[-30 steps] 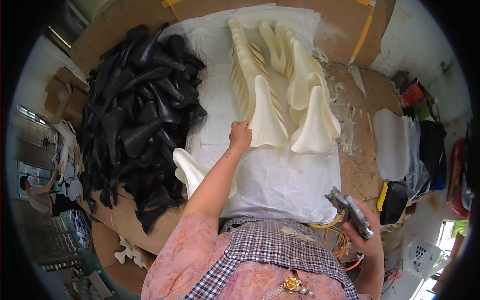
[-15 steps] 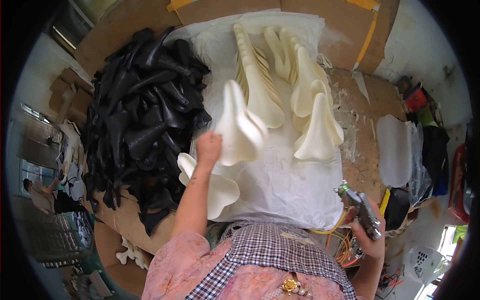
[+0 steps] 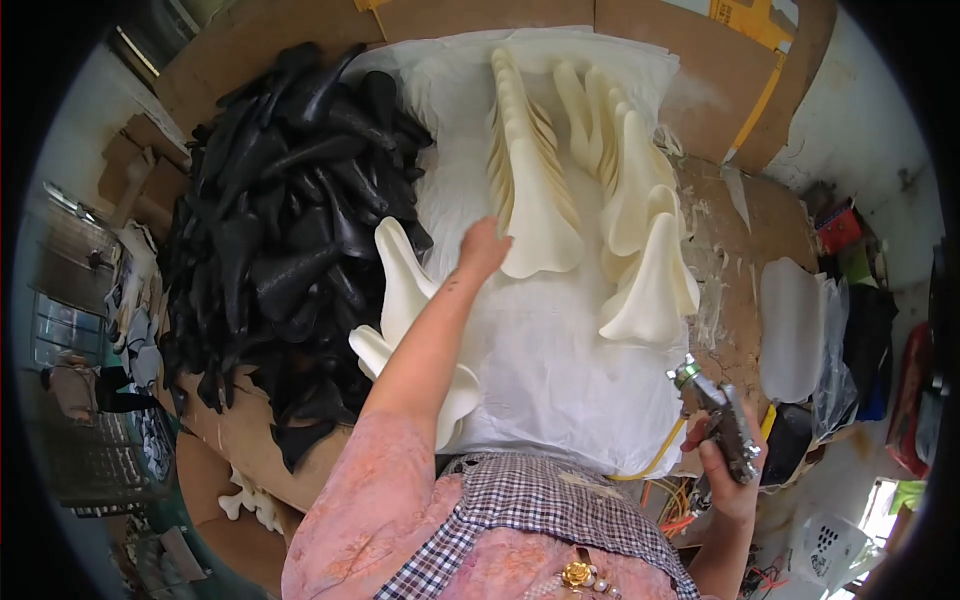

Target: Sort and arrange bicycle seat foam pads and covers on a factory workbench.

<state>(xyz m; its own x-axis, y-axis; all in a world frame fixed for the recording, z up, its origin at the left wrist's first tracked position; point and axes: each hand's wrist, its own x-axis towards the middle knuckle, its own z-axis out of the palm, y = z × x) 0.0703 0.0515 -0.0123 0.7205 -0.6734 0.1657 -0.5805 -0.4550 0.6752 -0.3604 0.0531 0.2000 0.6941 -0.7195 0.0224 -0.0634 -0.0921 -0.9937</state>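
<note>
The left hand (image 3: pixel 483 247) has drawn a cream pad (image 3: pixel 535 200) off the row toward the bench's middle, fingers flat on its wide end, seemingly pressing rather than gripping. The right hand (image 3: pixel 728 470) stays closed round the spray gun (image 3: pixel 720 415) at the right edge; spraying looks close.

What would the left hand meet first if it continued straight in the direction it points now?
The left hand points up and to the right, so it would probably meet the wide end of the cream saddle-shaped piece first. It looks to be at or on it already, though depth is unclear.
</note>
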